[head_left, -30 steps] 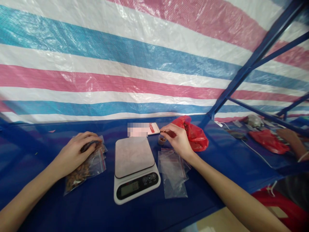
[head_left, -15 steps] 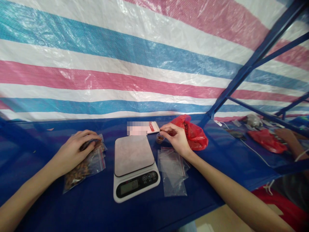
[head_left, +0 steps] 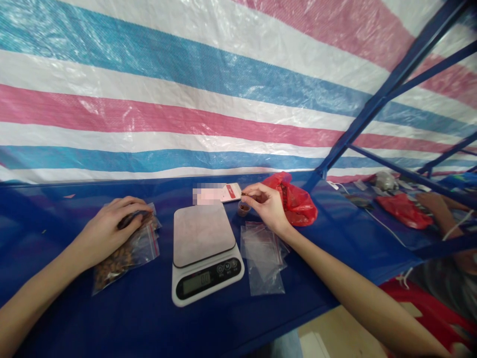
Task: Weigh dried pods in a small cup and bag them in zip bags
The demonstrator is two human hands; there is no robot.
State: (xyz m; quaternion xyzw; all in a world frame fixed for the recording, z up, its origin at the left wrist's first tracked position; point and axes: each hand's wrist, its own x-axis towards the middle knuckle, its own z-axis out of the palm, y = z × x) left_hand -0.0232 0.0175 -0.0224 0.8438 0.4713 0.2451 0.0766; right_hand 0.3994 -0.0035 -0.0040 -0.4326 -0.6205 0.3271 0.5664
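A small brown piece point(head_left: 244, 194) was pinched in the fingers of the right hand point(head_left: 269, 205), right by a tiny clear cup point(head_left: 244, 209). Over on the left, a filled zip bag point(head_left: 121, 263) was kinda covered by the left hand point(head_left: 112, 226), fingers curled; whether it was actually gripped couldn't be told. A digital scale point(head_left: 203, 236) was parked between them on the desk point(head_left: 141, 323).

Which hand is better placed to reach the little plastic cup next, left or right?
Probably the right hand: it's right beside the little plastic cup. The left hand is on a zip-lock bag of brown pieces, across the digital scale from the cup.
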